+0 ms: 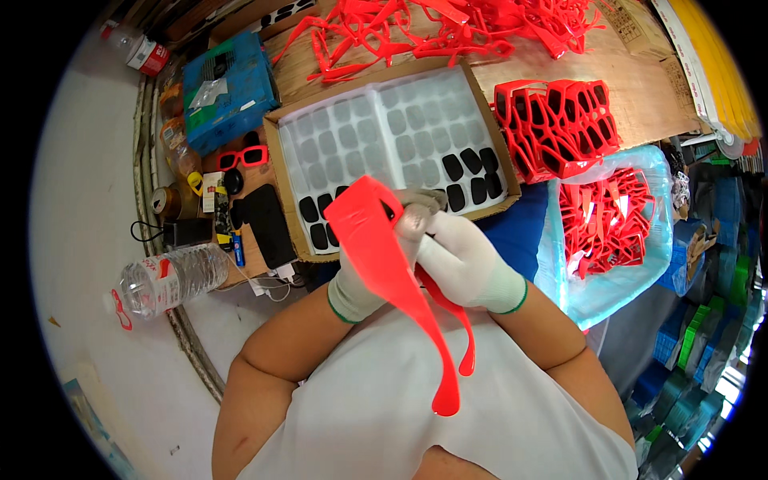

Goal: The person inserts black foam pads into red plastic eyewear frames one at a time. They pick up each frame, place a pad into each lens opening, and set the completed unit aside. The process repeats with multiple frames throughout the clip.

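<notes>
My two hands wear white gloves with green cuffs and grey fingertips. Between them, in front of my chest, is a red thick-rimmed glasses frame (368, 240), tilted with its temples hanging toward me. My left hand (352, 292) grips it from behind, its fingers mostly hidden by the wide red temple. My right hand (468, 260) pinches the rim at the front, where part of a dark lens opening shows. Just beyond lies a shallow cardboard box (278, 164) of black lenses (454, 168) in rows, many under translucent white sheeting.
Red frames (400, 36) lie heaped at the far side. Stacked red sunglasses (556, 128) stand right of the box, above a blue-lined bin (660, 232) of red frames. At left are a blue case (228, 96), a phone (268, 224) and a large plastic bottle (172, 280).
</notes>
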The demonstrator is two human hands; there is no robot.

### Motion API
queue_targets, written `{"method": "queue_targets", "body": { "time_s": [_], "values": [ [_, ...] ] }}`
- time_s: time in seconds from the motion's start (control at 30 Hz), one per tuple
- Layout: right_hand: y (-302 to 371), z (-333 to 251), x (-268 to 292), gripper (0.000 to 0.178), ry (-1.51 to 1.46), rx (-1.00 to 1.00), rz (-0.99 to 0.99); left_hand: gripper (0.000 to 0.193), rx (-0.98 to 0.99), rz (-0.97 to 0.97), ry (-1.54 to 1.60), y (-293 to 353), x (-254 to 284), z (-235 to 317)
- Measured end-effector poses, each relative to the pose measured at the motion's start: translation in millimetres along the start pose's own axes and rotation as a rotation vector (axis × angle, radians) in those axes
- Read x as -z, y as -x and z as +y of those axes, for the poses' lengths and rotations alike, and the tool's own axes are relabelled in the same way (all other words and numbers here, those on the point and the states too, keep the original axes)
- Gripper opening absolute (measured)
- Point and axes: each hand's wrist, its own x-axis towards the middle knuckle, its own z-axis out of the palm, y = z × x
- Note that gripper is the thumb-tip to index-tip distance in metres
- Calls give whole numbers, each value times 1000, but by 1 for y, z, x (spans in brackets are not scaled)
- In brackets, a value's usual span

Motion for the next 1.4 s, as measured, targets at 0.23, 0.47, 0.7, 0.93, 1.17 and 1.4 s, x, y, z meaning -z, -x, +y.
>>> {"method": "queue_targets", "body": {
  "time_s": [0.23,0.47,0.7,0.93,1.17,1.4],
  "values": [
    [1,-5,-10,26,266,132,110,52,-229,98,-70,1,-5,-13],
    [0,-4,-1,26,244,64,33,43,-271,54,-116,5,-2,-17],
    [-3,-3,32,25,-211,198,434,24,-297,282,-18,-19,13,0],
    [27,-15,114,48,-569,546,263,29,5,334,37,-13,67,-24],
    [47,-29,145,38,-57,416,476,33,115,247,-98,-33,44,-31],
    [59,-69,295,41,576,267,1162,30,216,241,-119,-67,34,-48]
  ]
}}
